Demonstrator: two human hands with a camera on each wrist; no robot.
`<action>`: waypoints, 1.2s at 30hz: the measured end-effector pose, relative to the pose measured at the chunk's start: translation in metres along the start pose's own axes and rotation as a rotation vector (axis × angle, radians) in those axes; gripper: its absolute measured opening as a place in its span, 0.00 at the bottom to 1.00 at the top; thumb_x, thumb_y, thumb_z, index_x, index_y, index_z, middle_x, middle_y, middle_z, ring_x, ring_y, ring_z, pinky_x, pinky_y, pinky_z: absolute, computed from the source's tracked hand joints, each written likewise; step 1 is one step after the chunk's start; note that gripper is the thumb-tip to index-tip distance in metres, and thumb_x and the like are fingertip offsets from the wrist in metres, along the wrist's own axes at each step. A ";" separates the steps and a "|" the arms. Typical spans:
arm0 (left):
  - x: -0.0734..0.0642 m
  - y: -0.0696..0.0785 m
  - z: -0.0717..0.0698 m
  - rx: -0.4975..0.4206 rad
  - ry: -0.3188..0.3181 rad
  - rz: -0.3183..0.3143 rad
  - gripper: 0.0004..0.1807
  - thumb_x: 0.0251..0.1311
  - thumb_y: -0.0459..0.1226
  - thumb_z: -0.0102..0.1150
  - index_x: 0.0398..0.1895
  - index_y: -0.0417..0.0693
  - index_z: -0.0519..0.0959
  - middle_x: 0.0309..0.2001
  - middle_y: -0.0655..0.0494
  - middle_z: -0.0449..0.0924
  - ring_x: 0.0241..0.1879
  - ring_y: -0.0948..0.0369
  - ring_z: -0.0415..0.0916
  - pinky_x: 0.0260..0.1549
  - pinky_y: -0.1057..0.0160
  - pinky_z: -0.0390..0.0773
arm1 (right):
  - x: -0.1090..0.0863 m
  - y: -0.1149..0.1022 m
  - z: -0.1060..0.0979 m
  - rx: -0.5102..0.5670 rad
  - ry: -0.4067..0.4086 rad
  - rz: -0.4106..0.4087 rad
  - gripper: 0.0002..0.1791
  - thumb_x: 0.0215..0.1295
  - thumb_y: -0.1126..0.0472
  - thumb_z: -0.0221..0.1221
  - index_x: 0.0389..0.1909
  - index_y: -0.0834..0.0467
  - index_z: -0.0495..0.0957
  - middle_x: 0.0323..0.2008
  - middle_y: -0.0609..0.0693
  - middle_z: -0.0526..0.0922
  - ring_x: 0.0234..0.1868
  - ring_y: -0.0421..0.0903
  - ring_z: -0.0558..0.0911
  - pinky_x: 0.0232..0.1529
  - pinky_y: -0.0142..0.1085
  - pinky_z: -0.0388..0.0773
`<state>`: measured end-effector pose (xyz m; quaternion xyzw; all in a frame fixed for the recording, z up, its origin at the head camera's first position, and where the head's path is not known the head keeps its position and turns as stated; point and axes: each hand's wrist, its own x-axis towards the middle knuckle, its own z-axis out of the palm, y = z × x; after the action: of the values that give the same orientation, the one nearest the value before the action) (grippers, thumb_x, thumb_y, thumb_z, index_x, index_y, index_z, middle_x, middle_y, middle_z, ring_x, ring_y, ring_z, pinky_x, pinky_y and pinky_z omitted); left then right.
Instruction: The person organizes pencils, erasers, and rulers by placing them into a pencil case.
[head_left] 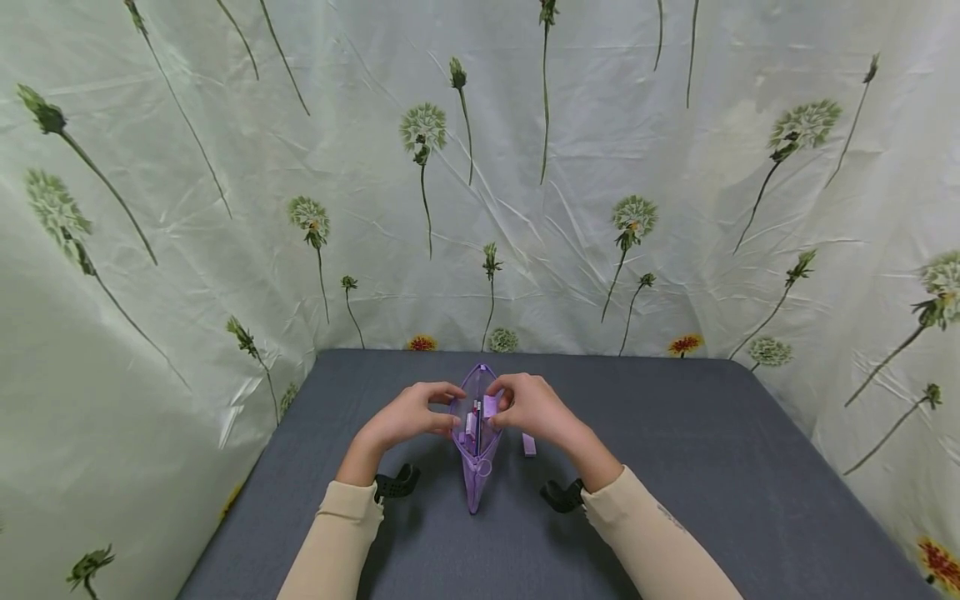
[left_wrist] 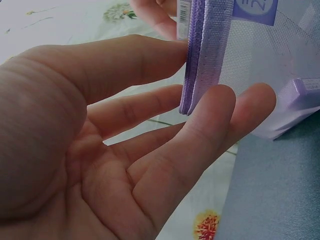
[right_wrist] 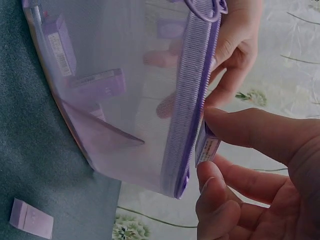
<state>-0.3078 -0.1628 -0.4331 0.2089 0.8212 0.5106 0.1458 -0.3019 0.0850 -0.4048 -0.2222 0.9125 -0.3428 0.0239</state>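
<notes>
A purple mesh zipper pouch stands on the dark table with its mouth open upward. My left hand grips its left rim, the thumb and fingers on either side of the zipper edge. Between thumb and fingertips, my right hand pinches a small purple box with a barcode label, at the right rim of the mouth. Through the mesh, several similar small boxes show inside the pouch. Another small purple box lies on the table, to the right of the pouch.
The dark grey table spreads around the pouch. Behind it and at the sides hangs a pale curtain printed with dandelions. Each wrist wears a black camera band. A purple ring hangs at the pouch's zipper end.
</notes>
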 end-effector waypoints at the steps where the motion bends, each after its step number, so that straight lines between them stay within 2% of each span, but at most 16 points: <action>1: 0.000 0.000 0.000 0.001 0.001 0.000 0.25 0.64 0.37 0.68 0.63 0.44 0.77 0.64 0.38 0.73 0.39 0.54 0.86 0.44 0.53 0.84 | 0.000 0.000 0.001 -0.006 -0.003 -0.005 0.20 0.51 0.62 0.76 0.46 0.55 0.84 0.26 0.44 0.79 0.25 0.42 0.77 0.26 0.35 0.74; 6: -0.001 0.001 0.000 -0.001 0.001 0.003 0.24 0.64 0.37 0.68 0.62 0.46 0.78 0.63 0.38 0.73 0.40 0.51 0.86 0.44 0.53 0.84 | 0.002 -0.003 0.003 -0.036 -0.016 -0.002 0.20 0.51 0.62 0.77 0.46 0.55 0.84 0.24 0.45 0.78 0.23 0.42 0.75 0.24 0.34 0.72; 18: 0.000 -0.001 -0.002 -0.001 -0.004 0.011 0.25 0.64 0.33 0.66 0.64 0.38 0.75 0.63 0.38 0.73 0.46 0.45 0.84 0.44 0.53 0.84 | 0.002 -0.009 0.007 -0.060 -0.054 0.017 0.21 0.52 0.61 0.77 0.49 0.54 0.84 0.24 0.45 0.79 0.23 0.43 0.76 0.24 0.36 0.74; 28: 0.000 -0.001 -0.002 0.014 -0.008 -0.006 0.25 0.65 0.35 0.66 0.64 0.39 0.75 0.63 0.38 0.73 0.39 0.53 0.86 0.44 0.53 0.84 | 0.002 -0.008 0.008 -0.056 -0.055 0.029 0.23 0.53 0.61 0.76 0.52 0.51 0.84 0.26 0.45 0.79 0.24 0.44 0.77 0.24 0.37 0.74; 36: -0.001 -0.001 -0.003 0.027 0.000 -0.009 0.25 0.64 0.36 0.67 0.63 0.39 0.76 0.64 0.38 0.73 0.38 0.55 0.86 0.44 0.53 0.84 | 0.000 -0.006 0.002 -0.042 -0.004 0.032 0.24 0.55 0.59 0.75 0.53 0.47 0.83 0.32 0.45 0.79 0.27 0.43 0.77 0.26 0.38 0.76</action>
<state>-0.3088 -0.1660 -0.4327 0.2071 0.8289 0.4990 0.1452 -0.2990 0.0795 -0.4027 -0.2086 0.9229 -0.3227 0.0266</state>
